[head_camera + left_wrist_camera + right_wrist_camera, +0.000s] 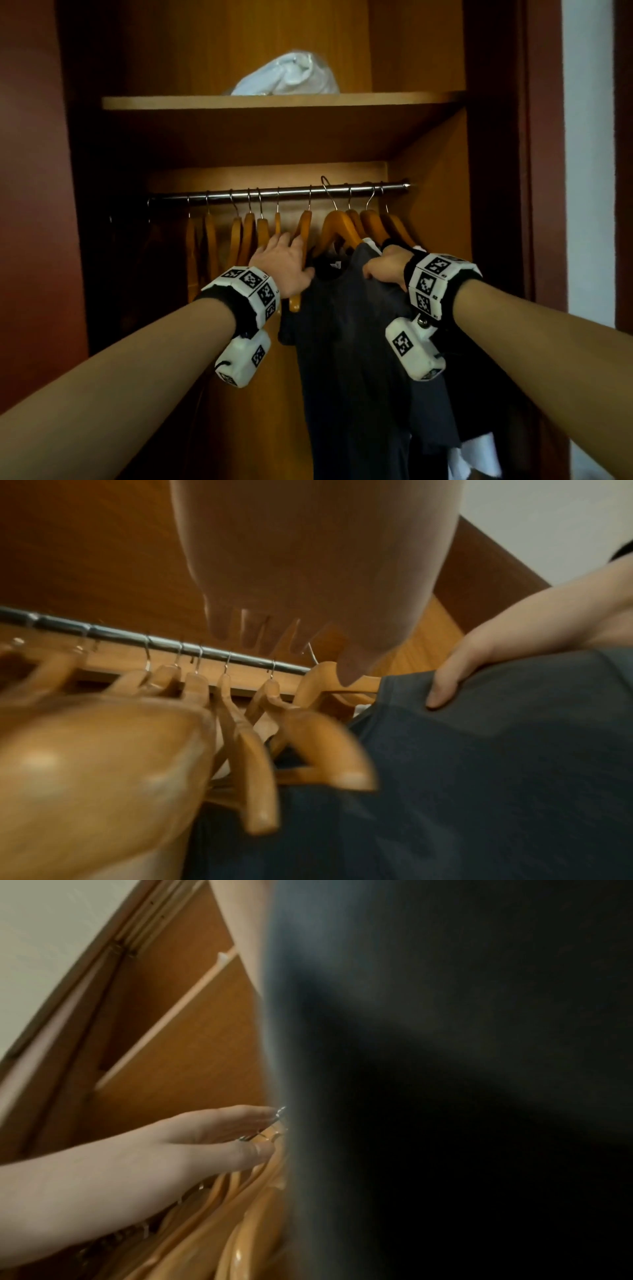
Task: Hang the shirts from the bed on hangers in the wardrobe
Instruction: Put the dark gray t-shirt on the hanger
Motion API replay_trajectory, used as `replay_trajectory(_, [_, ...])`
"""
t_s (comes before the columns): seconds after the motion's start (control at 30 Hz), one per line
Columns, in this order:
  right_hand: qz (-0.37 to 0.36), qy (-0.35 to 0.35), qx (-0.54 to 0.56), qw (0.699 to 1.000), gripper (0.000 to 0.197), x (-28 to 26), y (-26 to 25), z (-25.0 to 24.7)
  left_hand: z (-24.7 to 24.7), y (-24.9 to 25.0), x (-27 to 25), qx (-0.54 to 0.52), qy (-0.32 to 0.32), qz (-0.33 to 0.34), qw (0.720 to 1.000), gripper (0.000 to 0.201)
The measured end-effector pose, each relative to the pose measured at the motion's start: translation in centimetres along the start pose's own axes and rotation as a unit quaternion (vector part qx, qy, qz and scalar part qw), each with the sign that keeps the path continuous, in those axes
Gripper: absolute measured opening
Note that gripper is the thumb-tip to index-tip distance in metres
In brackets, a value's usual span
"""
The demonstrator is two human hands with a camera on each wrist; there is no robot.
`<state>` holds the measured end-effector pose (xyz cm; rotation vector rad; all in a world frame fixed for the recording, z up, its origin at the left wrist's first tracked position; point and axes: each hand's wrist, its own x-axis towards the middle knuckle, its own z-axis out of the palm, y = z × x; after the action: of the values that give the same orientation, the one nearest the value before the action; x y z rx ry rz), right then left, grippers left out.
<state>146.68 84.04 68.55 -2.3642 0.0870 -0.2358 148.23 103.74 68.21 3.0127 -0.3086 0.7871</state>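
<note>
Under the wardrobe's pale wooden shelf, a polished metal rail runs left to right, strung with smooth, curved wooden hangers on thin wire hooks. Most of them hang bare and close together on the left half of the rail. Right of the middle, a dark grey T-shirt of soft matte knit hangs from one hanger, its round collar near the wood and its body falling straight down toward the near edge of the scene. Just right of it hang darker cloth and a strip of white fabric.

The left hand reaches in among the bare hangers just left of the shirt; its fingers are nearly straight and slightly spread, lying against the nearest hanger's sloped arm without closing round it. The right hand is curled over the T-shirt's right shoulder, and in the left wrist view its thumb presses into the fabric so that the cloth is pinched. Both wrists carry white blocky bands printed with black square markers.

On the shelf lies a crumpled white bundle in glossy clear plastic.
</note>
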Motion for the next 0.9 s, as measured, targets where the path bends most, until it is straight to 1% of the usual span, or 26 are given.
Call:
replay_trajectory(0.1, [0.008,0.001,0.018,1.000,0.066,2.9,-0.6,0.5,0.9,-0.4,1.8,-0.012,0.003,0.009,1.000,0.077])
replay_trajectory(0.17, [0.016,0.002,0.047,0.999,0.069,4.7,-0.8,0.9,1.6,-0.4,2.5,-0.035,-0.013,0.010,0.999,0.076])
replay_trajectory(0.23, [0.019,0.003,0.051,0.999,0.069,6.2,-1.0,1.4,2.6,0.0,2.8,-0.058,-0.027,0.009,0.998,0.074])
replay_trajectory(0.3, [0.016,0.002,0.040,0.999,0.065,7.5,-1.1,1.8,3.4,0.5,3.1,-0.070,-0.017,0.020,0.997,0.068])
replay_trajectory(0.43, [0.005,0.021,0.014,1.000,0.045,9.2,-0.3,2.9,4.6,1.9,3.7,-0.052,0.019,0.062,0.997,0.059])
replay_trajectory(0.5, [0.012,0.033,-0.008,0.999,0.048,9.2,0.3,3.3,5.1,2.1,3.8,-0.051,0.021,0.066,0.996,0.058])
replay_trajectory(0.57, [0.000,0.049,-0.044,0.998,0.049,8.4,0.4,3.2,5.7,2.0,3.7,-0.051,0.023,0.060,0.997,0.056])
replay_trajectory(0.63, [-0.017,0.052,-0.091,0.994,0.043,7.4,0.2,3.1,6.3,1.7,3.6,-0.047,0.025,0.058,0.997,0.055])
replay_trajectory(0.7, [-0.049,0.067,-0.156,0.984,0.028,6.0,-0.7,3.1,6.6,1.6,3.5,-0.039,0.028,0.054,0.997,0.055])
replay_trajectory(0.73, [-0.069,0.082,-0.186,0.977,0.027,5.6,-1.4,3.2,6.7,1.5,3.5,-0.036,0.025,0.051,0.998,0.055])
replay_trajectory(0.8, [-0.105,0.108,-0.231,0.961,0.034,5.1,-2.9,3.8,6.8,1.4,3.5,-0.037,0.010,0.047,0.998,0.054])
replay_trajectory(0.83, [-0.120,0.110,-0.237,0.958,0.031,4.9,-3.6,4.1,6.9,1.3,3.5,-0.040,0.002,0.048,0.998,0.054])
replay_trajectory(0.9, [-0.131,0.081,-0.240,0.958,0.015,4.5,-4.4,4.9,6.9,1.0,3.6,-0.042,-0.014,0.052,0.998,0.055])
